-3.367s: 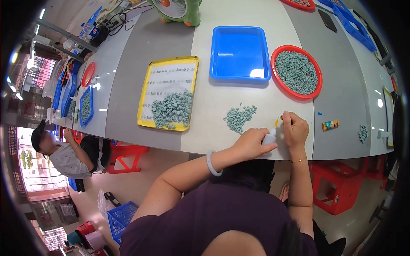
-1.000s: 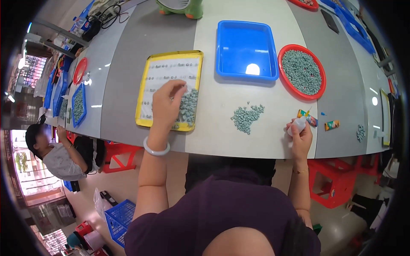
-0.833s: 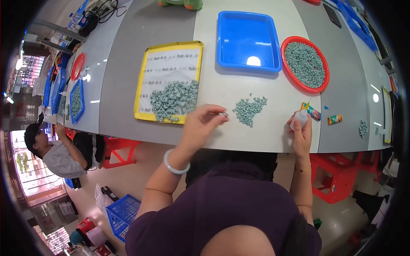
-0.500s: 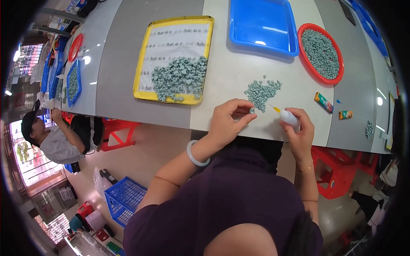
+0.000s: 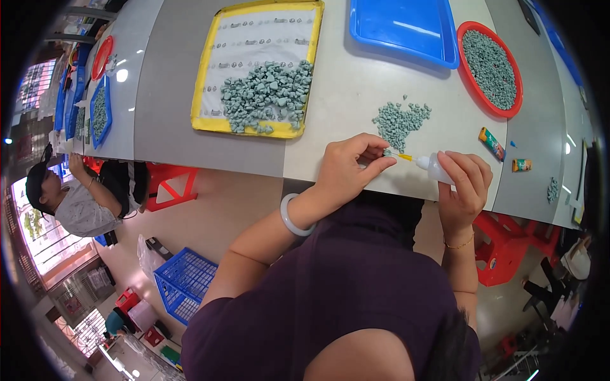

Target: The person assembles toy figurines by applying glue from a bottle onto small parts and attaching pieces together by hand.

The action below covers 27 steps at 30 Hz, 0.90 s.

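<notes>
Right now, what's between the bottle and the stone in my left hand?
In the head view, the yellow tip and thin needle lie between bottle and stone; whether the needle touches it, I can't tell.

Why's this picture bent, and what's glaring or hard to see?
Head view: the fisheye lens bows the seams of the white-and-grey table; a glare streak crosses the blue rectangular plastic tray; the barred window at left is washed out; the thin needle on the white plastic squeeze bottle is barely visible.

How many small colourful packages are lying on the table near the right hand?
2: one package on the white strip beyond the right hand, another package farther right on the grey strip. The hand may hide more.
</notes>
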Tool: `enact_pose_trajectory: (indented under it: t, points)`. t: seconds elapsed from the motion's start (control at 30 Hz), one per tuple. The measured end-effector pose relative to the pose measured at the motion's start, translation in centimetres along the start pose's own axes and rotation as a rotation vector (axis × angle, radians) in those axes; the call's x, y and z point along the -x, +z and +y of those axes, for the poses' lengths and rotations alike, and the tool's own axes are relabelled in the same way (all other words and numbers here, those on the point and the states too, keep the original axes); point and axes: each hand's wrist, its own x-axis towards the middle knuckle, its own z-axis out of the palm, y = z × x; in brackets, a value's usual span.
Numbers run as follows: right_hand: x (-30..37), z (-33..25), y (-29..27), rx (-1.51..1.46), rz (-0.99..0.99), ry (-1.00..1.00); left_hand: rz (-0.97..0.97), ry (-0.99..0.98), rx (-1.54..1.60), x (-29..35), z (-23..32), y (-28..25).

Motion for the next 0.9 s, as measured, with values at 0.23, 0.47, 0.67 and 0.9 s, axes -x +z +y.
enact_pose_trajectory:
  t: [0.23, 0.47, 0.67, 0.9]
  points:
    - [-0.07, 0.02, 0.12, 0.027, 0.032, -0.033, -0.035, -0.082, 0.024, 0.05, 0.35, -0.19]
    - [-0.07, -0.14, -0.16, 0.025, 0.004, -0.026, -0.044, -0.081, 0.036, 0.03, 0.18, -0.13]
    - [-0.09, -0.19, -0.21, 0.039, -0.008, -0.034, -0.04, -0.079, 0.034, 0.13, 0.08, -0.11]
    - [-0.12, 0.06, 0.14, 0.049, 0.026, -0.05, -0.038, -0.004, 0.001, 0.03, -0.23, -0.02]
